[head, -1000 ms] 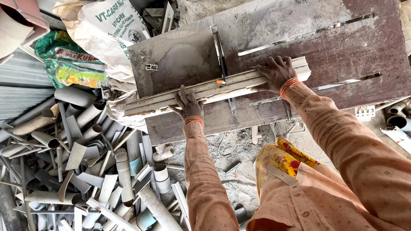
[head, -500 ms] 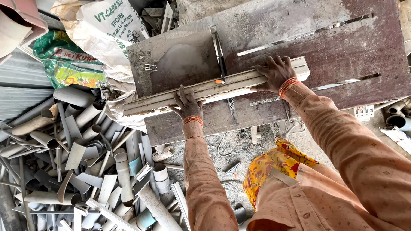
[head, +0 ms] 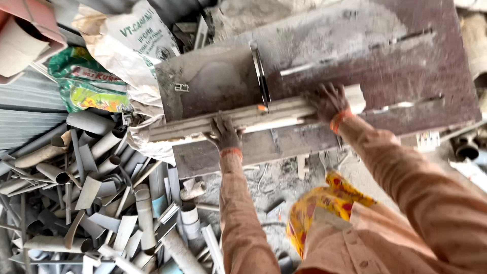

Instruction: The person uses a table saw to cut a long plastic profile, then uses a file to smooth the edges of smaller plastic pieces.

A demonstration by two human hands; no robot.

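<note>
A long dusty pale pipe strip (head: 274, 112) lies across a brown saw table (head: 385, 56), over the thin upright saw blade (head: 259, 71) in its slot. My left hand (head: 223, 133) presses down on the strip's left part, near the table's front edge. My right hand (head: 328, 100) grips the strip's right part, just before its white end. Both arms wear orange sleeves with orange wristbands. The strip's left end sticks out past the table.
A heap of several cut grey pipe pieces (head: 96, 198) fills the floor at the left. Behind it lie a white sack (head: 137, 40) and a green printed bag (head: 86, 86). A yellow and red cloth (head: 324, 203) hangs at my waist. Dusty rubble lies under the table.
The strip and both hands have shifted slightly to the left along the table. The yellow cloth has swung lower and further left.
</note>
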